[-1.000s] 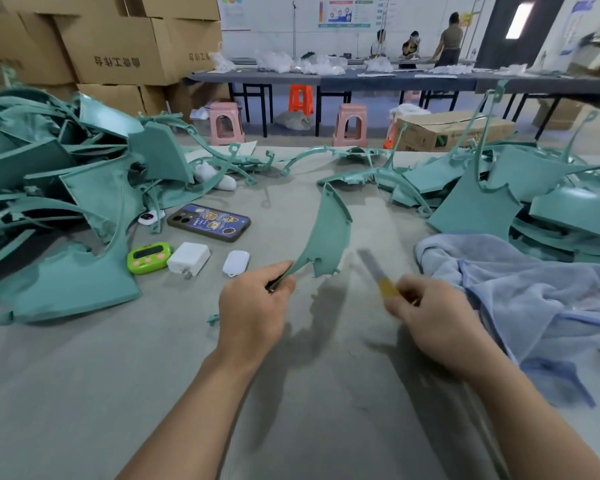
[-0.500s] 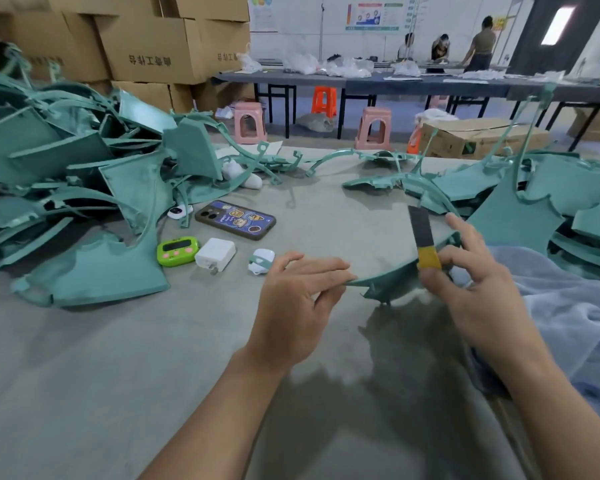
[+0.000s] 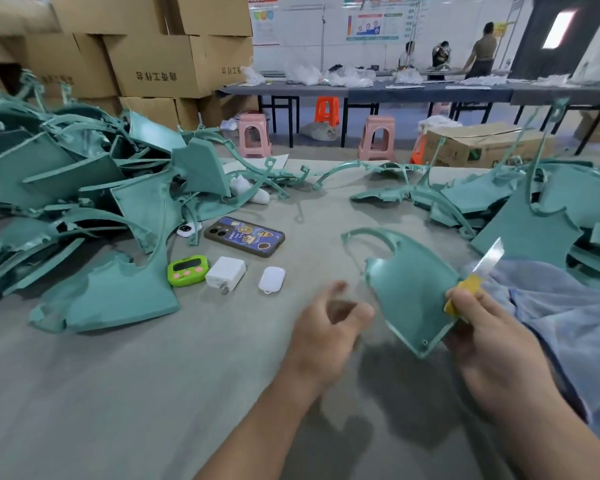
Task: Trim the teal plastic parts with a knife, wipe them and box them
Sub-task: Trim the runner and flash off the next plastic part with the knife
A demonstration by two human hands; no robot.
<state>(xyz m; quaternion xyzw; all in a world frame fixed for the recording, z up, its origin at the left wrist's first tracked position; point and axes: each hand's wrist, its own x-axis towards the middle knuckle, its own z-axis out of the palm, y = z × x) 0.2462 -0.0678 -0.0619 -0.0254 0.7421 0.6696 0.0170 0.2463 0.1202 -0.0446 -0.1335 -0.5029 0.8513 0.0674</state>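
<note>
My right hand (image 3: 489,344) pinches both the knife (image 3: 478,275), blade pointing up and away, and the right edge of a teal part (image 3: 413,289) held above the tabletop (image 3: 153,393). My left hand (image 3: 326,327) hangs loose beside it, fingers apart, touching nothing. Bare tabletop lies open in front of me; a heap of teal parts (image 3: 84,188) crowds the left edge, a second heap (image 3: 534,209) and a blue towel (image 3: 568,313) the right. Half a second ago my left hand gripped the part's tip; now it has let go, and the part is turned broadside toward me.
</note>
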